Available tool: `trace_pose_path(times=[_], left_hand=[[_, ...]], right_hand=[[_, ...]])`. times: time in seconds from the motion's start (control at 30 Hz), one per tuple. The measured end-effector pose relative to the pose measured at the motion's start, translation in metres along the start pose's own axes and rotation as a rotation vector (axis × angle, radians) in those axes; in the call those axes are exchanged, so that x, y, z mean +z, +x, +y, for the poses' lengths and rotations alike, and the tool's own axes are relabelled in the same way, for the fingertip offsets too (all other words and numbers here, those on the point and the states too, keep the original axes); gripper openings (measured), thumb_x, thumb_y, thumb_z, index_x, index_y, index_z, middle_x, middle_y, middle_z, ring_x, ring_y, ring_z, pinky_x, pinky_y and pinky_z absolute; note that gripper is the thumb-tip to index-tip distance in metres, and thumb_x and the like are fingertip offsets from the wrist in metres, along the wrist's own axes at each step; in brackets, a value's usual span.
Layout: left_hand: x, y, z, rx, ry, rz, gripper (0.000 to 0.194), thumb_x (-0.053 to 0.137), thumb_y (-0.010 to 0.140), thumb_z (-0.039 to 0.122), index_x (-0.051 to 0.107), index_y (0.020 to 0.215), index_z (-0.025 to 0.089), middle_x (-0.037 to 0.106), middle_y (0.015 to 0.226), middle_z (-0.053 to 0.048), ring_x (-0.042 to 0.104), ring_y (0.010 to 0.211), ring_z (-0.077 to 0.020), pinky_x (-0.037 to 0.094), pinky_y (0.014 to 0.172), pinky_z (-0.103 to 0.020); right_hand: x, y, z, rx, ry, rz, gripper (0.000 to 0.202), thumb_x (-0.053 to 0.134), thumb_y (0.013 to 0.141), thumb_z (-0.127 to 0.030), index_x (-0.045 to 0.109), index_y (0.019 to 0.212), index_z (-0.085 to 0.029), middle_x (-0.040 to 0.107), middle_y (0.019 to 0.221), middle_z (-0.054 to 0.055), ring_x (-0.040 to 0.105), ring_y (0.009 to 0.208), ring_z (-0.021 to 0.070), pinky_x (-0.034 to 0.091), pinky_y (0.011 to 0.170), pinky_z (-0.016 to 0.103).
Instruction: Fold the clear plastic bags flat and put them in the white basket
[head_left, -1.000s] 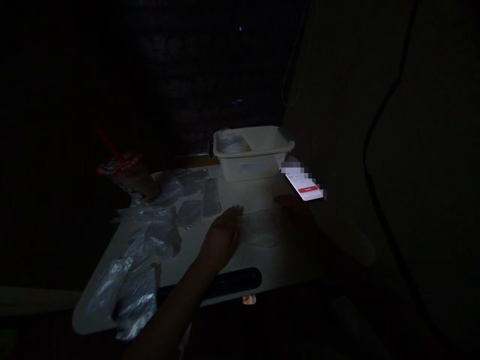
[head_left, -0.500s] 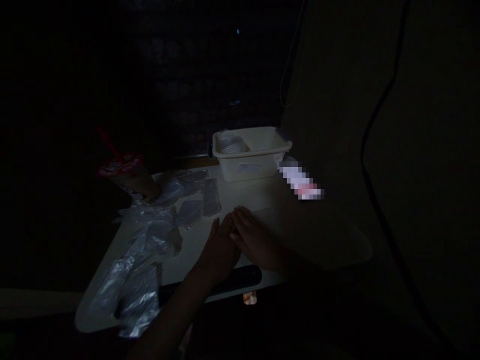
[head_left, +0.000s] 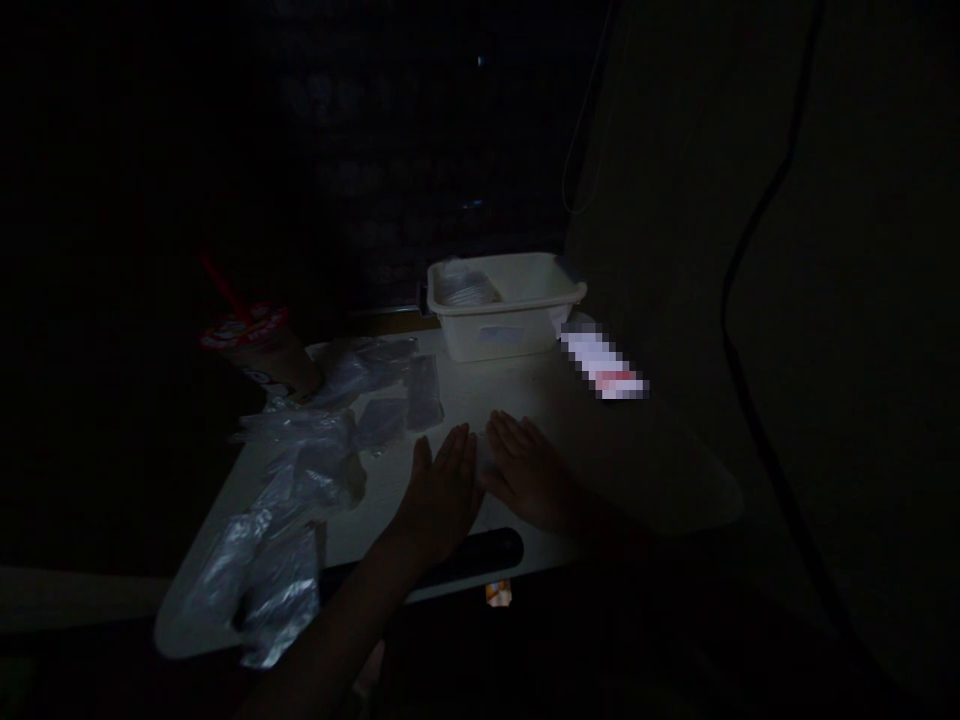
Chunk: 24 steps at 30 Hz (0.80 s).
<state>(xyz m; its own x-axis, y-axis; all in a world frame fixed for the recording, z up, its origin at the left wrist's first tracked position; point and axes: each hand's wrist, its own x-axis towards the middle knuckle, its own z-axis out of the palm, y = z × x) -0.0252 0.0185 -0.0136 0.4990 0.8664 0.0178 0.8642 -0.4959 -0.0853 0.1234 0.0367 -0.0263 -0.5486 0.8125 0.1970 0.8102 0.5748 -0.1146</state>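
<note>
Both hands rest palm down near the front middle of a white table [head_left: 495,390], in dim light. My left hand [head_left: 444,490] lies flat with its thumb apart from the fingers. Beside it, a small gap away, my right hand [head_left: 529,470] lies with its fingers stretched forward. A faint pale patch, perhaps a thin plastic piece [head_left: 486,455], shows between them; its outline is hard to make out. Flat clear plastic packets [head_left: 424,392] lie just beyond my left hand, and crumpled plastic bags [head_left: 307,470] spread to its left.
A white bin [head_left: 491,335] with plastic packets inside stands at the back. At the back left is a drink cup [head_left: 274,365] with a red lid and straw. A blurred bright object [head_left: 604,362] lies right of the bin. A black bar [head_left: 487,548] runs along the front edge.
My hands were touching, with the fingertips together; now they are apart. The right hand has moved a little to the right, uncovering the pale patch between them.
</note>
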Motion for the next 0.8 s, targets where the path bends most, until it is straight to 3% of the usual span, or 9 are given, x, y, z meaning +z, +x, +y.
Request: trace_pose_path(times=[0.17, 0.53, 0.8], left_hand=[[0.005, 0.000, 0.001, -0.004, 0.023, 0.055, 0.049, 0.015, 0.084, 0.033, 0.029, 0.122, 0.005, 0.024, 0.130, -0.016, 0.016, 0.121, -0.0234, 0.014, 0.093, -0.049], [0.003, 0.000, 0.001, -0.006, 0.017, 0.052, 0.048, 0.016, 0.084, 0.031, 0.027, 0.122, 0.005, 0.024, 0.130, -0.017, 0.017, 0.121, -0.0239, 0.015, 0.092, -0.050], [0.003, -0.001, 0.001, 0.001, 0.016, 0.035, 0.047, 0.018, 0.084, 0.030, 0.026, 0.123, 0.004, 0.023, 0.131, -0.017, 0.016, 0.121, -0.0247, 0.018, 0.091, -0.051]], right_hand=[[0.002, -0.004, 0.011, 0.030, -0.045, 0.022, 0.059, 0.026, 0.080, -0.043, 0.034, 0.119, 0.000, 0.030, 0.127, 0.019, 0.022, 0.119, 0.0257, 0.017, 0.096, 0.041], [0.001, -0.014, 0.032, 0.159, -0.149, 0.069, 0.056, 0.025, 0.081, -0.041, 0.038, 0.116, 0.000, 0.034, 0.125, 0.020, 0.025, 0.117, 0.0280, 0.018, 0.093, 0.047], [-0.004, -0.020, 0.057, 0.255, -0.140, 0.060, 0.047, 0.031, 0.079, -0.036, 0.042, 0.114, -0.006, 0.038, 0.123, 0.018, 0.032, 0.113, 0.0262, 0.024, 0.090, 0.046]])
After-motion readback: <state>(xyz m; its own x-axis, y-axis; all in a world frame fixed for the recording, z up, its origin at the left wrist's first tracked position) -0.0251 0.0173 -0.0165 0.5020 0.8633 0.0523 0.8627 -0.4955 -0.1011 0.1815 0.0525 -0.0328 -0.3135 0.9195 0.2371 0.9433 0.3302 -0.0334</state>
